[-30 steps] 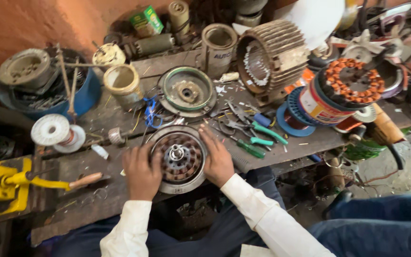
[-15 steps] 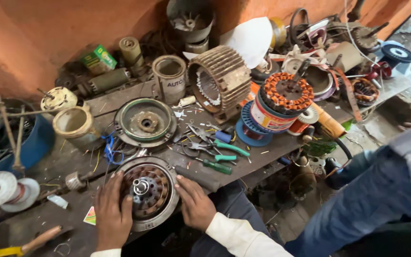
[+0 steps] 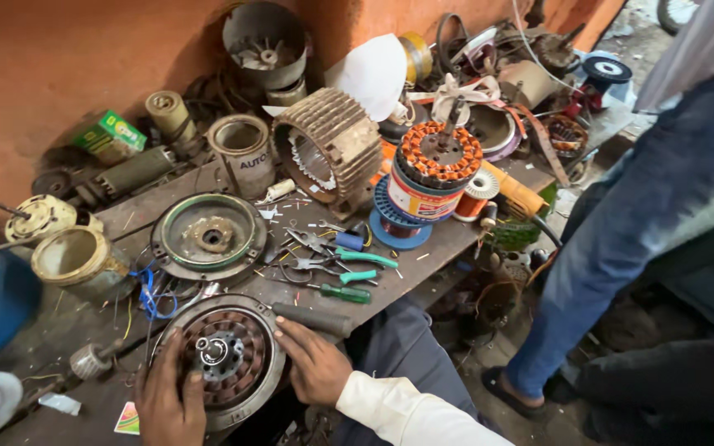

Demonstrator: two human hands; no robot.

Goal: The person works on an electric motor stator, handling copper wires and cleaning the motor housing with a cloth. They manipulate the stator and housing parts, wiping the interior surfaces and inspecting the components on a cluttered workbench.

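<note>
Both hands on a round motor stator at the near edge of the workbench.

Left hand point(image 3: 168, 405) lies spread on the stator point(image 3: 223, 357), fingers flat over its copper windings, gripping nothing. Right hand point(image 3: 314, 363) rests loosely open against its right rim, just below a dark cylindrical handle point(image 3: 314, 319). Green-handled pliers point(image 3: 349, 258) and a round metal cover point(image 3: 208, 235) lie behind.
</note>
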